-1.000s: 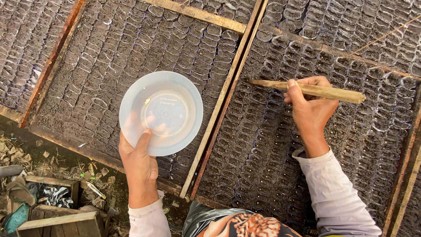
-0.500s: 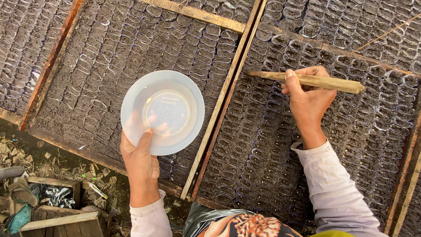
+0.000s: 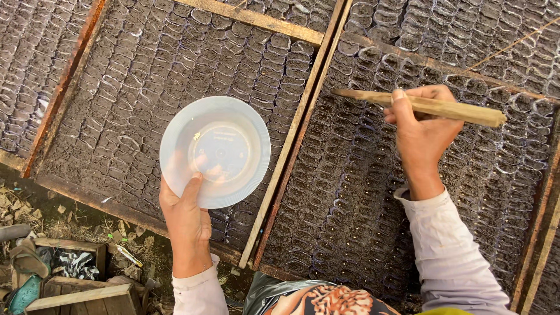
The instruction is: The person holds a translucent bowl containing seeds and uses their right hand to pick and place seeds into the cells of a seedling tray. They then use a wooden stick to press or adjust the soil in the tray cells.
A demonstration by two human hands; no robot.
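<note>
**Over the seedling beds, a dish and a stick in our hands**

Above the rows of small soil-filled bags, we hold two things. Our left hand (image 3: 185,219) grips a shallow translucent white dish (image 3: 214,151) at its lower rim. The thumb lies on the inside of the dish, and the other fingers are underneath it; we see them faintly through the plastic. So the fingers are pinching the rim of the dish. The dish hangs over the left bed (image 3: 146,76), near the wooden divider (image 3: 297,140) that runs between the two beds. A few tiny pale specks lie inside the dish; we cannot tell what they are.

Our right hand (image 3: 423,134) is over the right bed (image 3: 350,204). Its fingers are closed around a flat wooden stick (image 3: 426,107), and the thumb presses on the top of it. The stick lies almost level, and its narrower end points to the left, toward the divider. This end is above the bags, but we cannot tell if it touches the soil.

Both arms wear light long sleeves. At the bottom left, on the ground beside the bed frame, we see dry litter, some wooden pieces and a sandal (image 3: 26,262).
</note>
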